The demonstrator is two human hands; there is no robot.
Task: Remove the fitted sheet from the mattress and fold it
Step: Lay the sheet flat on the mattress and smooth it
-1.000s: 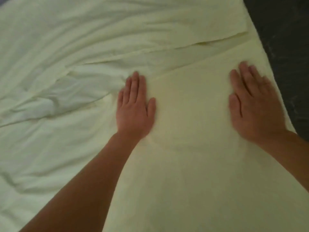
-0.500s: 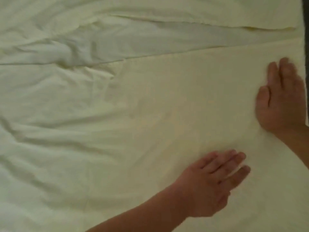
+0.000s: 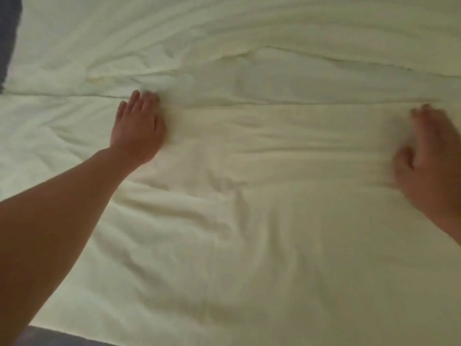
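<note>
Pale yellow fitted sheet (image 3: 262, 221) spread wrinkled across the frame, folded edge running between flat-pressed left hand (image 3: 138, 128) and blurred flat right hand (image 3: 431, 166), dark surface (image 3: 7, 41) at far-left edge

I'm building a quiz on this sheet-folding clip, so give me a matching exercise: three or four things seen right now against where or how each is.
Things:
1. left hand
2. right hand
3. pale yellow fitted sheet
4. dark surface

Places or states:
A. spread out, wrinkled, with a fold edge running across
B. visible at the upper left corner
C. flat on the sheet, fingertips near the fold edge, left of centre
D. motion-blurred, on the sheet at the right edge of view

Pairs: 1-C, 2-D, 3-A, 4-B
</note>
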